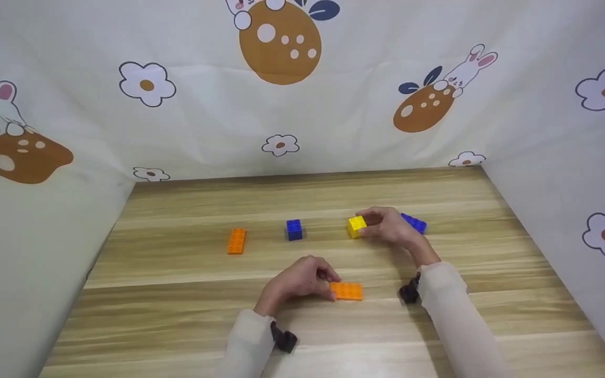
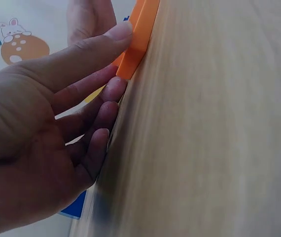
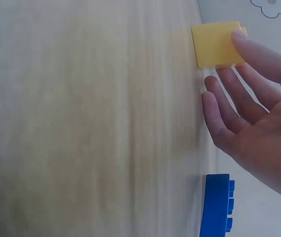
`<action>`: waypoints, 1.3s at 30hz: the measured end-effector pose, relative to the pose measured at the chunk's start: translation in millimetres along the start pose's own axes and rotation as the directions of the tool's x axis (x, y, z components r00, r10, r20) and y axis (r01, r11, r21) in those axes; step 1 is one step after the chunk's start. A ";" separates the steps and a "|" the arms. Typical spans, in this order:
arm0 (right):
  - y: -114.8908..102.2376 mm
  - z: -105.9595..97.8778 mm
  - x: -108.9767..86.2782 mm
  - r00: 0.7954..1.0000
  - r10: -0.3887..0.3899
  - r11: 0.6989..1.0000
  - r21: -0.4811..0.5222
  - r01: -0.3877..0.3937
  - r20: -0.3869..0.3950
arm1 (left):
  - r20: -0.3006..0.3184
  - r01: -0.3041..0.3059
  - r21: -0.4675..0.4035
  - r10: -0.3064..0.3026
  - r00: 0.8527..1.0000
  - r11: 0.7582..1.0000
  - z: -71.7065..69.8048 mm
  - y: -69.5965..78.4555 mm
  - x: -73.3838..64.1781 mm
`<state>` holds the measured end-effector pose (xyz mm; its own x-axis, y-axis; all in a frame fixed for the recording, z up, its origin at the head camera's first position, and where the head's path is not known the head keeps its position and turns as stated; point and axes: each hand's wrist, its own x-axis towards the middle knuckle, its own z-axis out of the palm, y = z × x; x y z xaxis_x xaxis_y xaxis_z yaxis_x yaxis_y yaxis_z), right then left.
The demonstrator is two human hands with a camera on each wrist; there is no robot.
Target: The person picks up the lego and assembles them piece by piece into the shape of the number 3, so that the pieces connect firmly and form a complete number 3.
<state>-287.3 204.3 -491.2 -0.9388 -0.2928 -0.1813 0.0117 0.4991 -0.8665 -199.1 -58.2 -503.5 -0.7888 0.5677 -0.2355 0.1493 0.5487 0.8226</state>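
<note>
Both hands worked over a wood-patterned table (image 1: pixel 176 315). The left hand (image 1: pixel 302 278) held a flat orange brick (image 1: pixel 346 291) by its left end, pinched between thumb and fingertips, so that grip was closed down to the brick's breadth; the other fingers curled loosely beside it, near the tabletop. This brick lay flat, studs up, a little right of midway between the table's left and right edges, its long sides running roughly along the far edge.

The right hand (image 1: pixel 386 226) reached nearer the far edge. Its grip was drawn in around a yellow brick (image 1: pixel 356 227), the thumb on one side and fingers on the other, while the remaining fingers were spread apart. The yellow brick stood studs up, also slightly right of the middle.

Just beyond the right hand, toward the table's right edge, lay a blue flat brick (image 1: pixel 414 223), set at a slant and partly hidden. A small blue block (image 1: pixel 294 230) stood to the left of the yellow one, and a narrow orange brick (image 1: pixel 237 241) lay closest to the left edge, pointing toward the far edge.
</note>
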 end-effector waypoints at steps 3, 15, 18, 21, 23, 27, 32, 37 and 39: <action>-2.9 -0.8 -3.9 1.000 -0.002 1.000 -0.006 0.002 -0.009 | -0.004 -0.005 -0.001 0.005 1.000 1.000 0.5 -0.1 -0.6; -25.1 -7.0 -25.0 0.998 -0.067 0.998 0.019 0.067 -0.005 | -0.059 -0.014 -0.010 0.014 0.998 1.000 -0.5 -0.5 -0.3; -29.5 -5.4 -31.2 0.995 -0.100 0.995 -0.013 0.100 -0.014 | -0.058 0.001 -0.020 -0.002 0.998 1.000 -0.5 -0.9 0.1; -32.8 -3.2 -38.9 0.992 -0.128 0.991 -0.045 0.127 -0.019 | -0.066 0.009 -0.019 -0.010 0.998 1.000 -0.2 -0.5 0.6; -34.2 -1.9 -44.3 0.990 -0.141 0.988 -0.062 0.139 -0.019 | -0.074 0.020 -0.020 -0.021 0.997 1.000 -0.2 -0.3 0.9; -35.5 0.1 -52.7 0.989 -0.149 0.986 -0.078 0.148 -0.008 | -0.090 0.045 -0.030 -0.048 0.995 0.999 -0.7 0.0 2.1; -33.9 2.5 -59.7 0.986 -0.165 0.983 -0.077 0.166 0.016 | -0.109 0.032 -0.026 -0.034 0.994 0.999 -0.7 -0.8 3.5; -30.6 6.3 -64.1 0.980 -0.194 0.977 -0.086 0.197 0.040 | -0.120 0.025 -0.039 -0.030 0.992 0.999 -0.2 -2.0 4.4; -29.0 8.1 -65.6 0.978 -0.200 0.975 -0.086 0.204 0.053 | -0.125 0.022 -0.041 -0.027 0.992 0.999 -0.1 -2.2 4.7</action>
<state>-223.2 202.4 -457.9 -0.9027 -0.4293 -0.0287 -0.2096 0.4970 -0.8421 -203.1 -56.8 -506.3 -0.8611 0.4714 -0.1906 0.1076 0.5352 0.8379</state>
